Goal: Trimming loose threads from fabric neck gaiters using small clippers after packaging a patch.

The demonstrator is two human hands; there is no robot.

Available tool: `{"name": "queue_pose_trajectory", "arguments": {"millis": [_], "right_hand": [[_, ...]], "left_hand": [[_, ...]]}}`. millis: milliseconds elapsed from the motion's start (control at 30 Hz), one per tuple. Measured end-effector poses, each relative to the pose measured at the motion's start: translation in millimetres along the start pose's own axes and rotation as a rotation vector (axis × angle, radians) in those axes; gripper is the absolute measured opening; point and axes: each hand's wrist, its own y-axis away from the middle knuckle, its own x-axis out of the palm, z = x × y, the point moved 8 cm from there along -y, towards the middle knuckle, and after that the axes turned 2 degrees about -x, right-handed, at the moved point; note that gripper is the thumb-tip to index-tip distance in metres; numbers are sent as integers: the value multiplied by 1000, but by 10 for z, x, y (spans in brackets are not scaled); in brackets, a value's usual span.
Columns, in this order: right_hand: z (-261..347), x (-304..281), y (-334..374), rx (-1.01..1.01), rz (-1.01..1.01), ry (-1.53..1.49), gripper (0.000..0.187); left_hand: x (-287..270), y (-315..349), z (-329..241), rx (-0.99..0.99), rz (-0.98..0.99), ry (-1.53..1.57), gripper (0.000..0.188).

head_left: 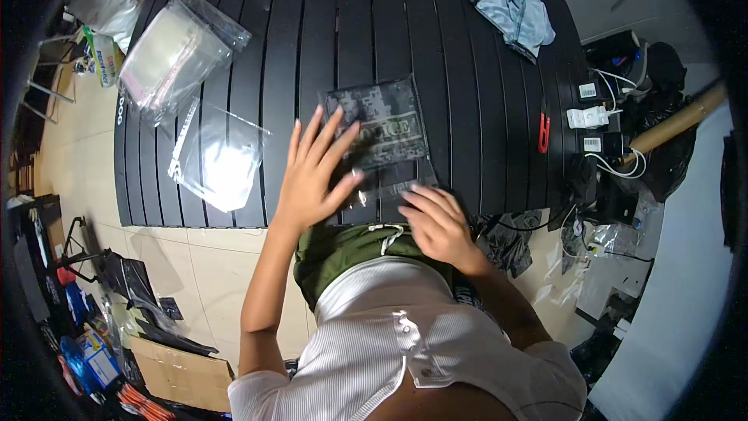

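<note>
A clear plastic bag with a folded dark grey camouflage cloth item (393, 113) inside lies on the black slatted table in front of me. Printed lettering shows on a patch across the item. My left hand (310, 175) is open, its spread fingers laid over the bag's left side. At the bag's near right corner is my right hand (436, 224), fingers loosely bent and apart, their tips by the transparent flap (389, 187). Its thumb is hard to make out.
Left on the table (312, 0) are a stack of clear bags (175, 54) and a single clear bag (222, 157). A bagged light blue cloth item (514, 12) lies far right. A red cutter (544, 131) sits near white plugs and cables (588, 117) along the right edge.
</note>
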Motion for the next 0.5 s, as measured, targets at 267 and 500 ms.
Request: {"name": "queue_pose_trajectory", "arguments": {"millis": [267,500], "right_hand": [[-315,-252,-246,50,-132,280,32],[-314,-488,-390,-73,-243,210,17]], "left_hand": [[123,271,-241,166,81,-111,52],[-54,362,-208,226,-256,-144,40]]}}
